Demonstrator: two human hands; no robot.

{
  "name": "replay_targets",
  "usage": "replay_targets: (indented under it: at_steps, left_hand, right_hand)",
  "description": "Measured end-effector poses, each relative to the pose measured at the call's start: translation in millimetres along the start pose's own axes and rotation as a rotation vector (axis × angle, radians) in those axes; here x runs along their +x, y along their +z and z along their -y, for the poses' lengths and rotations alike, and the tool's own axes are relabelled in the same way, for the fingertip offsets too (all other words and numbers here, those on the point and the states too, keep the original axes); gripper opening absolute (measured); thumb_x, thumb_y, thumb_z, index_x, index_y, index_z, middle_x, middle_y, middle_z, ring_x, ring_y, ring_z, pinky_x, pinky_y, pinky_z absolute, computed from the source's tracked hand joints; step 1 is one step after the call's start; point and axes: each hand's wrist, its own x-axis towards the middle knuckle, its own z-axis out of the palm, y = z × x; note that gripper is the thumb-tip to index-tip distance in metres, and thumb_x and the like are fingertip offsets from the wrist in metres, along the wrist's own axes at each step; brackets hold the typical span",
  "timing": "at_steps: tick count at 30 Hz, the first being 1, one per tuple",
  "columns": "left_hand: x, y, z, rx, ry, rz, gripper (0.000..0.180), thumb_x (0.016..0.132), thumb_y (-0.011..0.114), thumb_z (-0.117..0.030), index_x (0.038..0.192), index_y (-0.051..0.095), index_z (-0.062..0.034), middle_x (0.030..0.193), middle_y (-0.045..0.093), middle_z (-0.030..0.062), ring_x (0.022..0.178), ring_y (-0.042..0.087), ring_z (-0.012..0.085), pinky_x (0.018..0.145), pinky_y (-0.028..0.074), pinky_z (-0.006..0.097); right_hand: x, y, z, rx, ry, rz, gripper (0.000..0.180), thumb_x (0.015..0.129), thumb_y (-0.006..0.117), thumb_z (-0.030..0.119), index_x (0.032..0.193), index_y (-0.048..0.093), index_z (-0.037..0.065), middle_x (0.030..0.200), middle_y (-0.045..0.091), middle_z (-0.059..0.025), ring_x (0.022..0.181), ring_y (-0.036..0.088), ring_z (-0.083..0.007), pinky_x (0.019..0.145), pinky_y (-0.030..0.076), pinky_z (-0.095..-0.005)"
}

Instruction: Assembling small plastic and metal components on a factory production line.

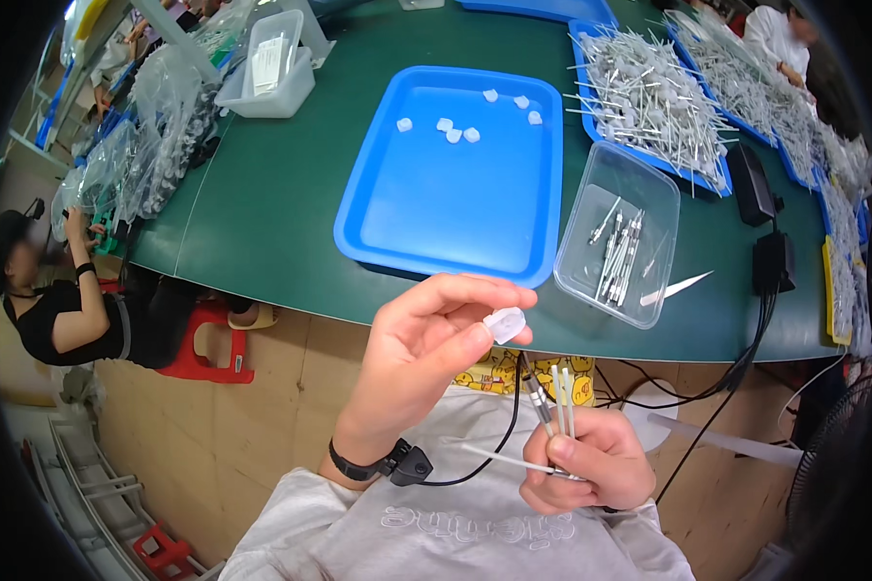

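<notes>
My left hand [412, 353] is raised just in front of the table's near edge. Its thumb and fingertips pinch a small translucent white plastic cap [505, 325]. Lower and to the right, my right hand [591, 463] is closed around several thin white rods [558, 402] with grey metallic parts. Most point upward, while one sticks out to the left; their lower ends are partly hidden by the fingers. Beyond my left hand lies a blue tray [436, 232] with several similar small white pieces [453, 136] scattered toward its far side.
A clear plastic box [576, 276] of rods stands right of the tray. Behind it, a blue tray [591, 116] is heaped with white rods. Black adapters [773, 261] trail cables over the edge. A white container [266, 102] stands far left. Other people sit left and far right.
</notes>
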Motion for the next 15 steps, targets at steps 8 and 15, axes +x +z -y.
replay_targets:
  at_steps: [8,15]
  left_hand:
    - [-2.6,7.3,1.2,-0.023,-0.043,-0.014,0.022,0.081,0.057,-0.013,0.097,0.049,0.0003,0.096,0.052,0.0139,0.073,0.055,0.0172,0.077,0.043,0.035]
    - [-3.1,3.9,6.2,-0.081,-0.032,0.080,0.020,0.082,0.056,-0.016,0.097,0.049,-0.0042,0.095,0.051,0.0107,0.070,0.051,0.0146,0.067,0.041,0.031]
  right_hand:
    - [-1.2,0.5,-4.1,0.047,-0.027,0.082,0.023,0.094,0.032,0.011,0.096,0.047,-0.007,0.055,0.034,0.0020,0.046,0.029,-0.0048,0.043,0.023,-0.0211]
    - [-2.6,2.8,-4.2,0.021,-0.024,0.071,0.021,0.093,0.033,0.009,0.098,0.046,-0.006,0.057,0.034,0.0032,0.047,0.029,-0.0036,0.043,0.023,-0.0205]
